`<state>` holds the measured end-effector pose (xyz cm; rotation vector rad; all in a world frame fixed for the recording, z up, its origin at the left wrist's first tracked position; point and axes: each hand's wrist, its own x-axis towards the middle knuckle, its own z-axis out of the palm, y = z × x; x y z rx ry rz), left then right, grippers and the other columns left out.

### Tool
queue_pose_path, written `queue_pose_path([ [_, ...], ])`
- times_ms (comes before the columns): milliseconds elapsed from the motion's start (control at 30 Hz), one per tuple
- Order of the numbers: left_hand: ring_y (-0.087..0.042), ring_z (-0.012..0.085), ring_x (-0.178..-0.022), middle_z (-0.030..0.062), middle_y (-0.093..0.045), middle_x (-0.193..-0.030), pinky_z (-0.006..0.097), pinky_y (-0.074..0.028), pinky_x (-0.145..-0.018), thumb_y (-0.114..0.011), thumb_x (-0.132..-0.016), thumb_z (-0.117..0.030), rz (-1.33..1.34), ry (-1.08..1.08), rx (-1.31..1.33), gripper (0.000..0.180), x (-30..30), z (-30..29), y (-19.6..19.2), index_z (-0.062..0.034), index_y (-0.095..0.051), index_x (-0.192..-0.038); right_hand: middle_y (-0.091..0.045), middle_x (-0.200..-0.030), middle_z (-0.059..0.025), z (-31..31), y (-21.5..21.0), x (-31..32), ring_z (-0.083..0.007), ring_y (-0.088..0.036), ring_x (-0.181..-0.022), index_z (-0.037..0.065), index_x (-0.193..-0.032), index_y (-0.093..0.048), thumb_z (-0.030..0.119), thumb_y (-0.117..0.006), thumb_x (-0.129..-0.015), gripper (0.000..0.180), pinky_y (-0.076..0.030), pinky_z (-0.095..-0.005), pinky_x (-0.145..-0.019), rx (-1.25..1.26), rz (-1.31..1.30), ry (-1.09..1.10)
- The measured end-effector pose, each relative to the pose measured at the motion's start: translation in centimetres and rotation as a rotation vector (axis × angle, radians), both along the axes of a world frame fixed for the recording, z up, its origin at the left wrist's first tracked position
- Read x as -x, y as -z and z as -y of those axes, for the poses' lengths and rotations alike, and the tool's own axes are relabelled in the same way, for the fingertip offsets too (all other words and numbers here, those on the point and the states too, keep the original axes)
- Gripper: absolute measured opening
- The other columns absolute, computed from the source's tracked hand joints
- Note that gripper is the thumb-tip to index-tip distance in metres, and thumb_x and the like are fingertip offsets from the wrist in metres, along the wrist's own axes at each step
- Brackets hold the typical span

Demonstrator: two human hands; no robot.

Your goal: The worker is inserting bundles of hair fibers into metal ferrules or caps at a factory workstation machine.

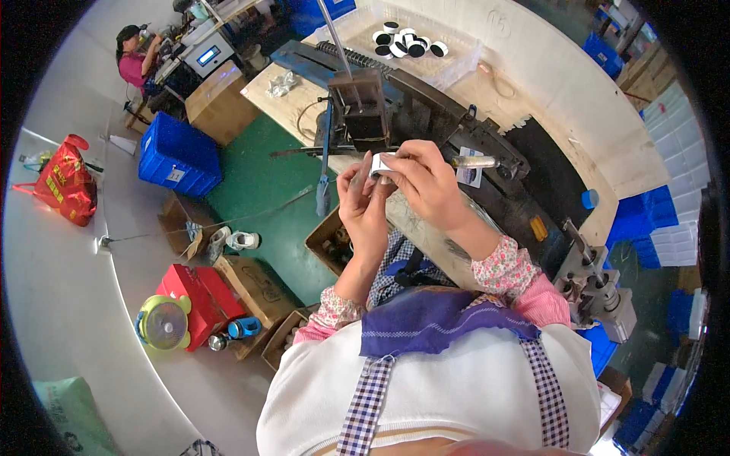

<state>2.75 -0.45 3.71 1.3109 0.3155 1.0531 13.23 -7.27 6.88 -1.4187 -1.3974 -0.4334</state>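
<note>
On the green floor (262, 171) lie two shoes (242, 241); one clear tray (461, 64) holds roughly ten black-and-white caps (416, 49). Left hand (363, 209) and right hand (432, 186), fingers bent nearly closed, together pinch one white piece (379, 163) near one metal block (363, 114).

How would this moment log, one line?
left hand: holding white piece | right hand: same piece | ahead: dark metal machine | farther: clear tray, round pieces

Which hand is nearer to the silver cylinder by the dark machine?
Right. The right hand sits just left of the silver cylinder in the picture; the left hand is farther left, beyond the right one.
</note>
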Motion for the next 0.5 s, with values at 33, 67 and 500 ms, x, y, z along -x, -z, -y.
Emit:
queue_pose_path([
  [33, -0.056, 0.0146, -0.105, 0.0059, -0.045, -0.121, 0.029, -0.054, -0.084, -0.055, -0.09, 0.001, 0.034, 0.065, 0.082, 0.044, 0.0, -0.1, -0.2, -0.0007, -0.046, -0.133, -0.053, -0.101, -0.0101, 0.2, -0.3, 0.0, -0.0193, -0.06, -0.071, 0.004, -0.103, -0.063, 0.005, -0.069, -0.079, 0.025, -0.05, -0.0286, -0.06, -0.001, -0.004, 0.0],
  [67, -0.057, 0.016, -0.105, 0.0068, -0.049, -0.12, 0.03, -0.054, -0.084, -0.056, -0.09, 0.001, 0.069, 0.131, 0.165, 0.046, 0.0, -0.2, -0.5, -0.0005, -0.044, -0.134, -0.051, -0.105, -0.0102, 0.5, -0.8, -0.1, -0.0186, -0.059, -0.073, 0.005, -0.107, -0.061, 0.009, -0.07, -0.079, 0.03, -0.05, -0.0285, -0.062, 0.056, -0.055, -0.032],
  [500, -0.059, 0.0142, -0.09, 0.004, -0.057, -0.106, 0.03, -0.049, -0.081, -0.056, -0.093, -0.016, 0.004, 0.334, 0.537, 0.022, 1.8, -2.7, -0.4, -0.0038, -0.05, -0.11, -0.057, -0.113, -0.0082, 2.3, -4.7, -1.6, -0.018, -0.059, -0.09, 0.011, -0.125, -0.054, 0.023, -0.075, -0.075, 0.055, -0.05, -0.0286, -0.071, 0.591, -0.416, -0.33],
])
